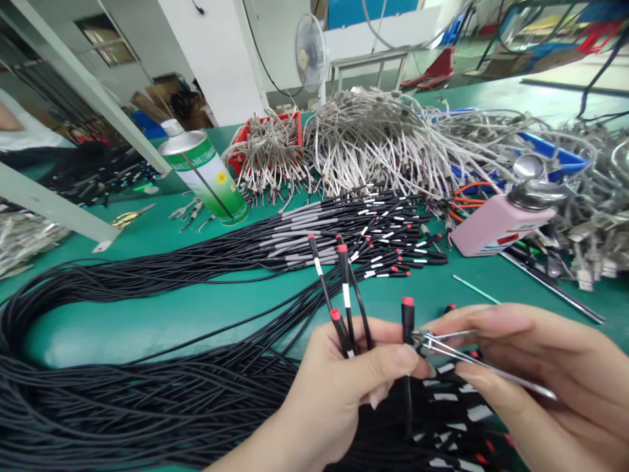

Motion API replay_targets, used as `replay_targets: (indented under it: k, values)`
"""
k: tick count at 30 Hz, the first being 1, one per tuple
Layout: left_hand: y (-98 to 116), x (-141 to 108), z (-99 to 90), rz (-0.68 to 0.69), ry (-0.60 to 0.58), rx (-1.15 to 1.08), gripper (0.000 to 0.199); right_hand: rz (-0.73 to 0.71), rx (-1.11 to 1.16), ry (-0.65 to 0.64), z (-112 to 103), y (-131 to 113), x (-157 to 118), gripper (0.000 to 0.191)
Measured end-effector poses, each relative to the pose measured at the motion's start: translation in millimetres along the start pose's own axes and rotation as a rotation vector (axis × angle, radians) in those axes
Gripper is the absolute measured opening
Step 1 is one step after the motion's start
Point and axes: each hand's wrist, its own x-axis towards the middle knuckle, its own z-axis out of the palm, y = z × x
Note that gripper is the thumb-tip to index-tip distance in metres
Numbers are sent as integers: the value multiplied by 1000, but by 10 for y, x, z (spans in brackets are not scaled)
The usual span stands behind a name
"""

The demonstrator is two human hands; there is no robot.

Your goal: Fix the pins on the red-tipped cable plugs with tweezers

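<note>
My left hand [344, 373] is closed around several black cables with red-tipped connectors, some of them standing up above the fingers. One black connector [407, 321] with a red end is pinched upright between its thumb and forefinger. In my right hand [531, 367] is a silver nail clipper [472, 357], its jaws against the side of that connector, just below the red end. Long black cables [147, 406] lie below and behind my hands, many with white labels and red tips.
Behind are a green-white can [211, 177], a red bin [299, 128] of grey cables, a grey cable pile [363, 137] and a pink bottle [501, 226]. Yellow-handled cutters [128, 217] lie left on the green table [98, 334]. A person's arm [10, 115] shows at far left.
</note>
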Motion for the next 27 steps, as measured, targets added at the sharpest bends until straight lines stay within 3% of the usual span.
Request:
replay_targets:
  k: [7,14,27]
  values:
    - [-24,6,-9,-53,9,-63,18,84,16,23,-56,-26,3,28]
    - [-2,8,-5,-54,29,-58,23,98,-14,-7,21,-29,-70,26]
    - [2,12,-22,-126,28,-77,24,11,-57,-91,-19,-16,-14,33]
